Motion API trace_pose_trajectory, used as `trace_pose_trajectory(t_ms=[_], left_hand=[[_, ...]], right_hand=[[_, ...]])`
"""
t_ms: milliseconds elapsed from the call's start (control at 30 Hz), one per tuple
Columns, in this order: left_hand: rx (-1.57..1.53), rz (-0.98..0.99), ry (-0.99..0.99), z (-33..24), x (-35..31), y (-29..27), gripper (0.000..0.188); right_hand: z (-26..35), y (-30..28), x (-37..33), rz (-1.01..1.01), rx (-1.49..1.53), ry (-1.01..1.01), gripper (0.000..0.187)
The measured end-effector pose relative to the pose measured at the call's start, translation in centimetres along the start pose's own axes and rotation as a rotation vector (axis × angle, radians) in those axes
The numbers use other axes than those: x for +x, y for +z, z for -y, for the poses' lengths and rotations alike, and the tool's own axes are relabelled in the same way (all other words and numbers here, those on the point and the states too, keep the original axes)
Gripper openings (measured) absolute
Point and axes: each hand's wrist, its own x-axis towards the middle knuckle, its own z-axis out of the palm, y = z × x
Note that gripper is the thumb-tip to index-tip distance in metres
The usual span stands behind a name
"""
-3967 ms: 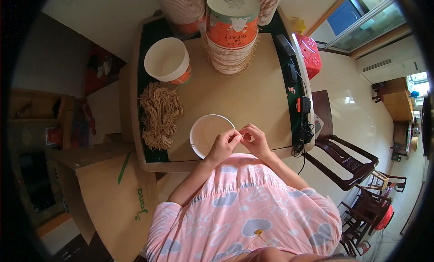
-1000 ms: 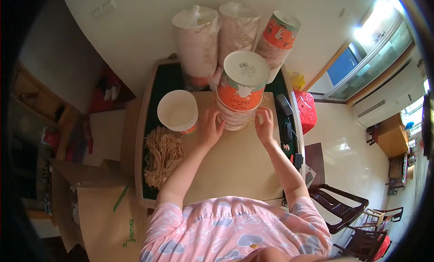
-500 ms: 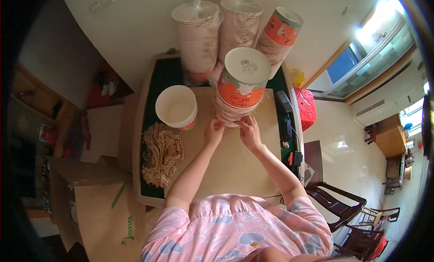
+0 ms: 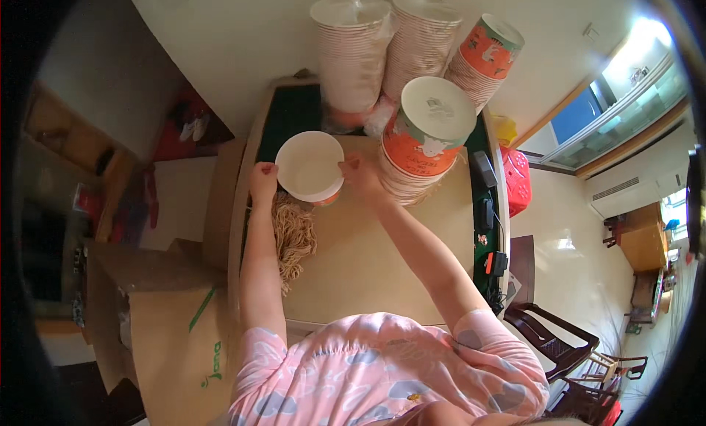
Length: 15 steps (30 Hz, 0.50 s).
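Note:
A white-lined paper bucket point(image 4: 310, 163) stands upright with its mouth toward me, an orange print showing low on its outer side. My left hand point(image 4: 263, 182) is closed at the left side of its rim. On the opposite side of the rim, my right hand point(image 4: 362, 177) is closed too, its fingertips partly hidden. Just right of that hand, an upside-down stack of orange and green printed paper buckets point(image 4: 423, 150) has strands of twine around its lower rims. A bundle of beige twine point(image 4: 296, 238) lies below the single bucket, beside my left forearm.
At the back stand two plastic-wrapped stacks of white buckets point(image 4: 351, 58) point(image 4: 421, 40) and another printed stack point(image 4: 485, 58). Black devices with cables point(image 4: 485, 213) line the table's right edge. An open cardboard box point(image 4: 173, 338) is at lower left, a red stool point(image 4: 516, 180) at right.
Both hands have left the base of the upside-down stack and moved left to the single bucket, one on each side of its rim. The whole view has shifted slightly.

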Motion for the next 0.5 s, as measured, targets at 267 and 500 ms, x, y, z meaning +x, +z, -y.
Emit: trace_pose_trajectory(t_ms=[267,500], left_hand=[[-0.315,0.233,-0.289,1.9,2.3,0.4,0.022],[-0.354,0.261,-0.267,-0.3,2.1,-0.1,0.02]], right_hand=[[0.9,0.6,2.2,0.06,-0.004,0.243,0.023],[2.3,-0.9,2.7,0.117,-0.065,0.146,0.015]])
